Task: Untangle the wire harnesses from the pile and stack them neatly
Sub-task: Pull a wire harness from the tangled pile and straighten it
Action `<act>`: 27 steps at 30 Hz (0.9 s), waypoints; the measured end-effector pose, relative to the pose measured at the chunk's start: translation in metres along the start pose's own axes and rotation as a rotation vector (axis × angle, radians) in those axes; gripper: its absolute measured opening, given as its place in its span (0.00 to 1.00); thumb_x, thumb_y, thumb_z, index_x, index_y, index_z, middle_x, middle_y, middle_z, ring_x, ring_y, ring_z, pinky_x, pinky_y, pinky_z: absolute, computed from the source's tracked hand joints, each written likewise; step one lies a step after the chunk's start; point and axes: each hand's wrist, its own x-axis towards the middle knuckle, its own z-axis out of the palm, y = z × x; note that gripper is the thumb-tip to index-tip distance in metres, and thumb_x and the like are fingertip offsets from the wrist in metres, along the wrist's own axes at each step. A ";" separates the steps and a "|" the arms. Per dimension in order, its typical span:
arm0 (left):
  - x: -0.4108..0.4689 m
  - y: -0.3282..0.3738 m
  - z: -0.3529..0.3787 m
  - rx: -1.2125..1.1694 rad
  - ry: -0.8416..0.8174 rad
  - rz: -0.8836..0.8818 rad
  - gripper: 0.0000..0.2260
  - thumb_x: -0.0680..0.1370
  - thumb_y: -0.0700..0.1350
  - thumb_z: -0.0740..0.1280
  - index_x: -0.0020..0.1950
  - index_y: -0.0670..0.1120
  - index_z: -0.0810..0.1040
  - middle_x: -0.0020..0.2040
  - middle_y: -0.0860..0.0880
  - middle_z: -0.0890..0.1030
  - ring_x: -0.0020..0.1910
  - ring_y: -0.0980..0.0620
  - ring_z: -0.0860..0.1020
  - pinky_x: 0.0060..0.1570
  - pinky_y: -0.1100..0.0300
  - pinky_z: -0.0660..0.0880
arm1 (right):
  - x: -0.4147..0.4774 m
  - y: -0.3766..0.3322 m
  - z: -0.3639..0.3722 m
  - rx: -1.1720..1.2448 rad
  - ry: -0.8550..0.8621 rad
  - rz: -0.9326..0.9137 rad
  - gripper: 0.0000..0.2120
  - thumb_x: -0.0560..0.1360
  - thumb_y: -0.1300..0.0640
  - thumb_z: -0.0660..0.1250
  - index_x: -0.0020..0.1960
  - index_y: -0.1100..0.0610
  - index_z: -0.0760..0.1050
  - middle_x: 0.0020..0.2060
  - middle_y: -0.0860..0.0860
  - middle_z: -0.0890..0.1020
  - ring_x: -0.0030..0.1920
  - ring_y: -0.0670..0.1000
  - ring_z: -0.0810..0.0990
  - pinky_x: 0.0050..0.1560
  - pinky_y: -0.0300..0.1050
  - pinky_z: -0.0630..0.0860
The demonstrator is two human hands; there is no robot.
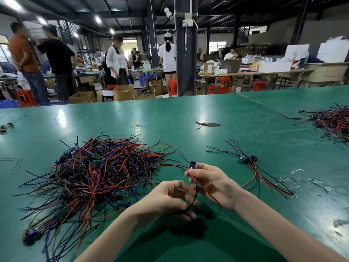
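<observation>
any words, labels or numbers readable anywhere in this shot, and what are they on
No text in this view can be read.
Label on the cardboard box on a far table: too small and blurred.
Green boards in the wire pile: no legible marking.
Blue connector of the harness pinched by the right hand: no print shows.

One wide head-worn camera looks forward and down, close over the green table (236, 118), workshop hall (245, 40) beyond.
</observation>
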 end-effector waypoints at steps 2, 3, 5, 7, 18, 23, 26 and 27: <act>0.002 0.001 0.003 -0.037 0.070 -0.033 0.10 0.71 0.37 0.68 0.52 0.40 0.75 0.46 0.41 0.84 0.34 0.47 0.83 0.39 0.57 0.80 | 0.000 0.002 0.001 0.013 0.023 -0.023 0.17 0.63 0.65 0.71 0.51 0.61 0.72 0.36 0.55 0.83 0.32 0.48 0.78 0.35 0.39 0.75; 0.004 0.002 0.005 -0.055 0.101 -0.033 0.11 0.72 0.41 0.70 0.52 0.40 0.76 0.46 0.41 0.84 0.34 0.48 0.83 0.40 0.59 0.80 | 0.000 0.002 0.002 0.024 0.028 -0.034 0.20 0.63 0.66 0.71 0.54 0.61 0.72 0.36 0.56 0.82 0.32 0.49 0.78 0.36 0.42 0.76; 0.006 0.001 0.008 -0.039 0.157 0.011 0.16 0.72 0.49 0.70 0.51 0.38 0.77 0.44 0.42 0.84 0.39 0.46 0.81 0.42 0.61 0.79 | 0.000 0.004 0.005 -0.013 0.028 -0.064 0.24 0.62 0.67 0.71 0.57 0.62 0.73 0.35 0.55 0.81 0.35 0.51 0.78 0.41 0.45 0.75; 0.007 0.000 0.011 0.037 0.213 0.072 0.16 0.71 0.50 0.68 0.48 0.39 0.78 0.40 0.45 0.84 0.42 0.45 0.78 0.42 0.61 0.74 | 0.001 0.006 0.007 -0.103 0.042 -0.115 0.24 0.61 0.66 0.72 0.57 0.62 0.75 0.35 0.55 0.80 0.36 0.51 0.78 0.40 0.42 0.76; 0.007 -0.001 0.014 -0.110 0.208 0.093 0.08 0.81 0.34 0.55 0.49 0.38 0.74 0.34 0.45 0.81 0.30 0.51 0.80 0.37 0.55 0.75 | 0.004 0.005 0.005 -0.127 0.062 -0.163 0.12 0.72 0.63 0.67 0.55 0.65 0.76 0.38 0.54 0.82 0.33 0.45 0.79 0.36 0.37 0.77; 0.005 0.004 0.010 -0.115 0.139 0.074 0.10 0.81 0.33 0.52 0.56 0.35 0.73 0.34 0.47 0.75 0.22 0.56 0.68 0.29 0.61 0.73 | 0.005 0.001 0.000 -0.090 0.091 -0.161 0.10 0.73 0.66 0.65 0.54 0.67 0.76 0.38 0.56 0.83 0.36 0.50 0.82 0.38 0.39 0.79; 0.003 0.006 0.005 -0.138 0.068 0.045 0.12 0.81 0.32 0.52 0.58 0.34 0.72 0.34 0.48 0.75 0.21 0.56 0.67 0.27 0.61 0.73 | 0.006 -0.002 -0.002 -0.115 0.135 -0.165 0.08 0.74 0.67 0.65 0.52 0.65 0.77 0.37 0.55 0.83 0.33 0.46 0.78 0.35 0.37 0.77; 0.003 0.006 0.004 -0.121 0.050 0.038 0.12 0.81 0.32 0.52 0.60 0.33 0.71 0.34 0.48 0.75 0.21 0.56 0.68 0.28 0.61 0.74 | 0.006 -0.003 -0.003 -0.124 0.154 -0.163 0.07 0.74 0.67 0.65 0.52 0.64 0.77 0.37 0.55 0.83 0.32 0.45 0.78 0.34 0.36 0.76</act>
